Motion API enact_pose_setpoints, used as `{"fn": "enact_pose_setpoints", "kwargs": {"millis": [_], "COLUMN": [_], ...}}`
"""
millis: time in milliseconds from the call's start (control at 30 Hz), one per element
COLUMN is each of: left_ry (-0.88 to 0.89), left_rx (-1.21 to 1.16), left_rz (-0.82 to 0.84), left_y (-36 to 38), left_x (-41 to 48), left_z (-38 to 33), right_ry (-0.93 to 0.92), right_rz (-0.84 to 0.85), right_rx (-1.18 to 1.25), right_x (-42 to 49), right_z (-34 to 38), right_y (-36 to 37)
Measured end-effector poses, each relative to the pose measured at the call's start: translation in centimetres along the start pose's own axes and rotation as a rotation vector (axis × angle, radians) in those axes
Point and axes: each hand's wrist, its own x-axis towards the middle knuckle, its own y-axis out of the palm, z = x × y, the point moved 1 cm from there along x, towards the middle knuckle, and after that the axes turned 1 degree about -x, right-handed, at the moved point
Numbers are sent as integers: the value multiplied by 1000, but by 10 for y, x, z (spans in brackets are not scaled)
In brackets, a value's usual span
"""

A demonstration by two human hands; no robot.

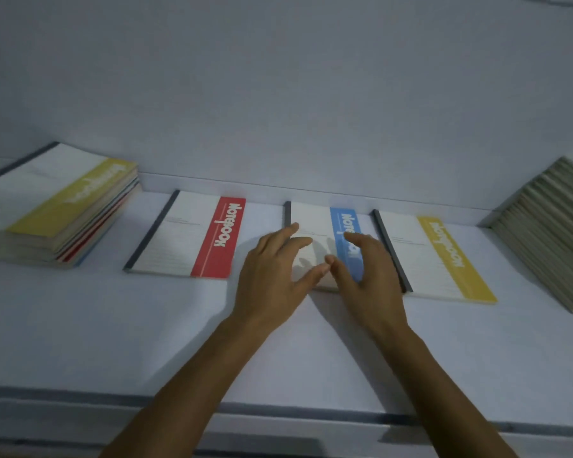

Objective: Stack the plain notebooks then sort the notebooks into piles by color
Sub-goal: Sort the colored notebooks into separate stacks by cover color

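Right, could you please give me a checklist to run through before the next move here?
1. Colour spots started: red notebook, blue notebook and yellow notebook lie side by side: ok.
2. Hands free: left hand and right hand are over the blue notebook, fingers relaxed, holding nothing: ok.
3. Blue notebook squared up: its near edge is hidden by the hands: cannot tell.
4. Plain stack sits apart at the right: ok.
5. Mixed pile at the left sorted: not ok, several colours show in its edges and a yellow one is on top.
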Motion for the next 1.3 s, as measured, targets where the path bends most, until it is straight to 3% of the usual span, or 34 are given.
{"fn": "enact_pose_setpoints", "kwargs": {"millis": [133, 300, 367, 500, 567, 700, 800, 933, 1000, 1033, 1133, 1233, 1300], "left_ry": [9, 223, 224, -138, -142, 24, 50, 51, -33, -120, -414, -447, -423], "left_rx": [-29, 250, 466, 705, 707, 651, 432, 216, 235, 271, 283, 142, 227], "left_rz": [-38, -272, -314, 119, 192, 235, 262, 65, -79, -72, 178, 184, 149], "left_y": [-49, -166, -202, -241, -247, -256, -263, -286, -296, -299, -296, -291, -293], "left_x": [-7, -5, -2, -4, -16, -39, -47, -30, -11, -1, 14, 13, 13], "left_z": [17, 93, 135, 187, 200, 190, 178, 191, 214, 229, 269, 283, 278], "right_ry": [0, 53, 126, 236, 285, 435, 525, 590, 620, 622, 625, 662, 679], "right_rz": [-14, 152, 178, 140, 148, 128, 182, 197, 122, 89, 38, -3, -30], "right_rx": [168, 406, 455, 486, 482, 509, 504, 529, 565, 582, 610, 651, 673], "right_x": [1, -5, -8, -8, -8, -9, -13, -22, -28, -30, -39, -46, -47], "right_z": [60, 128, 151, 192, 211, 237, 246, 243, 239, 238, 232, 225, 220], "right_y": [36, 97, 124, 169, 183, 202, 208, 197, 191, 188, 181, 181, 184]}}
